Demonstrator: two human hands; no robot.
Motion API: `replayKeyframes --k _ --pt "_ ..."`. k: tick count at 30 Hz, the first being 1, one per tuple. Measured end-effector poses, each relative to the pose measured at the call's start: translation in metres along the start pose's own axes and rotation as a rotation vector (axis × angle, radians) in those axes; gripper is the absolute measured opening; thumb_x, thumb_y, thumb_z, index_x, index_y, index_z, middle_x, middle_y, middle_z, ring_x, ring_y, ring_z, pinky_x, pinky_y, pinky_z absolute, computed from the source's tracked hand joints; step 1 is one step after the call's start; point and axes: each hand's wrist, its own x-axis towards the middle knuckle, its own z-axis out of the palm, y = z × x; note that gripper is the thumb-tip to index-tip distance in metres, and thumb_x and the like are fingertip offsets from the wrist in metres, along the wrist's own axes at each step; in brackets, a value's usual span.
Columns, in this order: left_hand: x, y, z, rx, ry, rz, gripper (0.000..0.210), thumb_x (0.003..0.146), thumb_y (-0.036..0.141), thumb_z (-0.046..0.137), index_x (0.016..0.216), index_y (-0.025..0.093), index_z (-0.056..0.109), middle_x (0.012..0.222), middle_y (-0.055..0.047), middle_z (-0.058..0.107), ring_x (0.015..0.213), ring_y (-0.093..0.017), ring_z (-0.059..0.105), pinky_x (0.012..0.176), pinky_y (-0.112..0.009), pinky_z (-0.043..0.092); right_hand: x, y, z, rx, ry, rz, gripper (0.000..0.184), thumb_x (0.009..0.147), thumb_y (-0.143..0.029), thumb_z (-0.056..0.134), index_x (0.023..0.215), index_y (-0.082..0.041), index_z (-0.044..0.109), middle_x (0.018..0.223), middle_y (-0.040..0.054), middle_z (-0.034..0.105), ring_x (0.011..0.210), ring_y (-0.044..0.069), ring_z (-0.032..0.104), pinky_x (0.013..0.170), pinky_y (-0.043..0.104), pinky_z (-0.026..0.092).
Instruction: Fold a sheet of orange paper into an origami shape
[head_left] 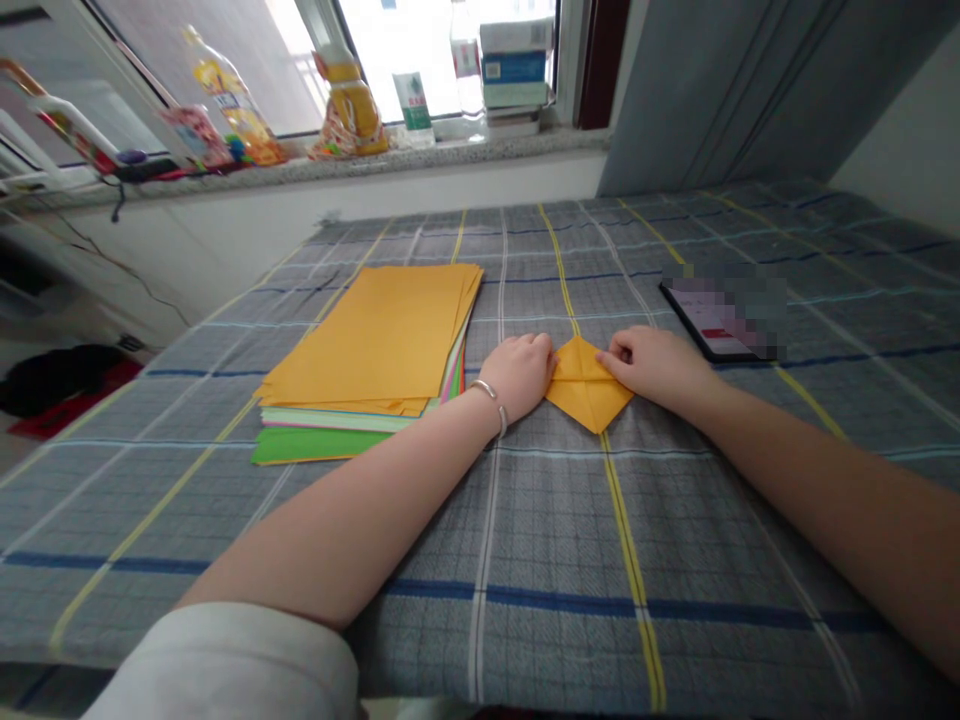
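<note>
A folded orange paper (589, 388), diamond-shaped with creases across it, lies flat on the plaid cloth. My left hand (519, 366), with a silver bangle at the wrist, is closed on its left corner. On the other side my right hand (651, 360) pinches the upper right edge between thumb and curled fingers. Just left of my left hand rests a stack of coloured paper (382, 335), with orange sheets on top and green, white and pink ones showing beneath.
A tablet or phone (720, 318) with a partly blurred screen lies beyond my right forearm. The plaid cloth (555, 520) covers the surface. Along the windowsill (450, 152) stand bottles (358, 105), a white-and-green packet (412, 105) and stacked boxes (516, 68).
</note>
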Motion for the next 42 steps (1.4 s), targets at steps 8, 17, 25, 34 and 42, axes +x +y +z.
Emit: replayKeyframes --k 8,17,25,34,42 --pt "0.001 -0.001 -0.002 -0.073 -0.004 -0.043 0.025 0.101 0.026 0.046 0.112 0.012 0.064 0.104 -0.012 0.072 0.096 -0.025 0.068 0.087 -0.036 0.052 0.001 -0.005 0.002 -0.104 -0.027 -0.013 0.023 0.093 -0.034 0.049 0.076 -0.022 0.060 0.087 0.0101 0.067 0.080 0.025 0.062 0.067 0.036 0.042" --pt "0.000 -0.003 0.000 -0.099 0.014 0.062 0.040 0.102 0.029 0.042 0.134 0.028 0.067 0.114 -0.010 0.065 0.101 -0.023 0.063 0.094 -0.039 0.050 0.001 -0.006 0.004 -0.139 -0.037 -0.028 0.021 0.094 -0.031 0.048 0.080 -0.022 0.060 0.090 0.0109 0.068 0.085 0.026 0.064 0.071 0.037 0.044" --pt "0.001 0.000 0.000 -0.081 -0.153 0.184 0.054 0.106 0.035 0.032 0.159 0.024 0.034 0.167 -0.002 0.030 0.155 -0.033 0.022 0.125 -0.061 0.013 0.000 -0.010 0.003 -0.156 -0.033 -0.006 0.021 0.095 -0.030 0.047 0.081 -0.021 0.060 0.092 0.0120 0.068 0.090 0.027 0.065 0.075 0.037 0.047" --pt "0.006 -0.001 0.002 -0.075 -0.206 0.200 0.056 0.107 0.042 0.027 0.161 0.024 0.028 0.168 -0.002 0.028 0.156 -0.030 0.021 0.126 -0.056 0.016 0.001 -0.009 0.002 -0.125 -0.042 0.000 0.020 0.094 -0.029 0.048 0.081 -0.021 0.062 0.092 0.0126 0.068 0.092 0.028 0.065 0.078 0.038 0.047" --pt "0.007 0.004 0.000 0.010 -0.167 0.205 0.058 0.107 0.044 0.025 0.159 0.019 0.034 0.165 -0.002 0.034 0.150 -0.028 0.031 0.123 -0.047 0.026 0.000 -0.004 0.007 -0.041 0.046 0.012 0.014 0.090 -0.025 0.054 0.086 -0.019 0.066 0.092 0.0124 0.070 0.088 0.027 0.066 0.075 0.039 0.049"
